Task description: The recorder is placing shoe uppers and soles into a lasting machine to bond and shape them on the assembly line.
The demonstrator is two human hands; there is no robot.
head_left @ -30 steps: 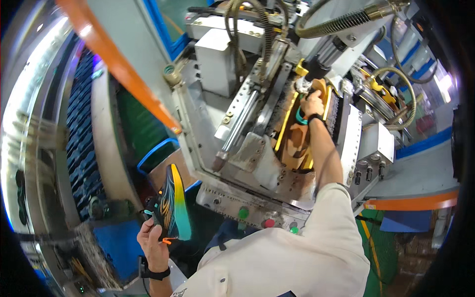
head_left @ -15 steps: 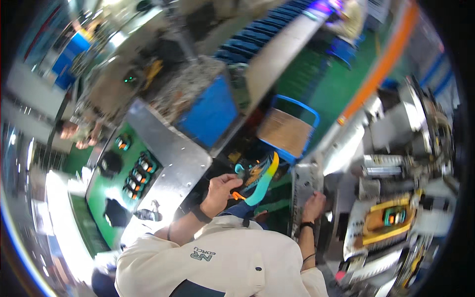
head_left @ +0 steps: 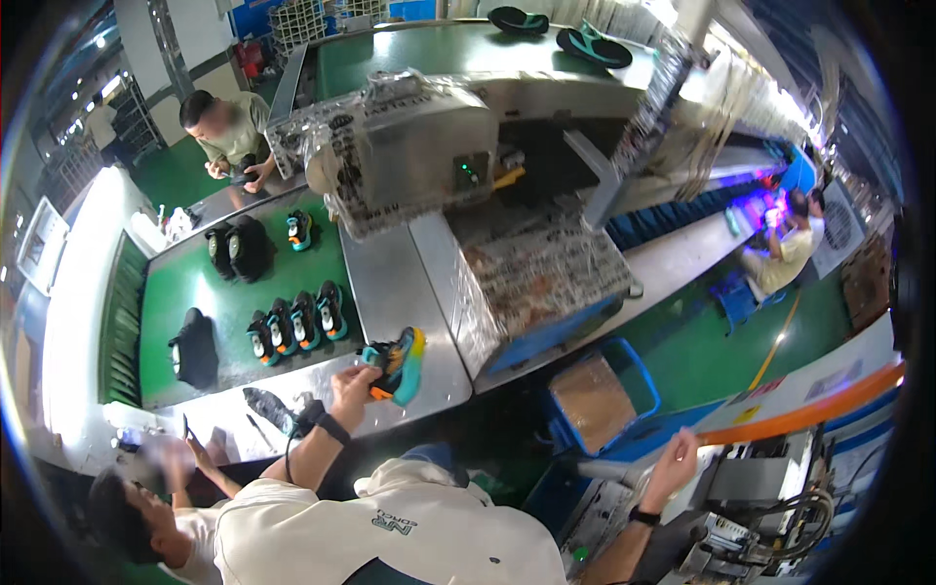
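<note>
So the shoe (head_left: 399,367) is a loud little thing: dark upper with orange patterning, teal around the opening, plus a sole (head_left: 409,383) that runs teal at the heel and goes yellow toward the toe. It's tipped so the toe points up and to the right, with an orange bit by the fingers.

The left hand (head_left: 353,390) has it pinched near the opening, over the metal tabletop (head_left: 441,363); can't tell if it's touching down. The right hand (head_left: 671,468) is well apart near the orange bar (head_left: 805,406), nothing visible in it, and I can't tell if its fingers are spread or pressed together.

Just left of the shoe, the green belt (head_left: 219,375) carries a row of 4 dark shoes (head_left: 304,322) with teal and orange soles, 1 similar single shoe (head_left: 298,229), 2 dark items (head_left: 237,250) side by side and 1 dark lump (head_left: 196,347).

Container-wise, the blue-framed trolley (head_left: 649,375) has a flat brown panel (head_left: 591,402) in it. Behind the tabletop there's a big plastic-wrapped box (head_left: 546,263) with a blue side; can't see inside. Way up top, the wire crates (head_left: 297,29) are too small to read.
</note>
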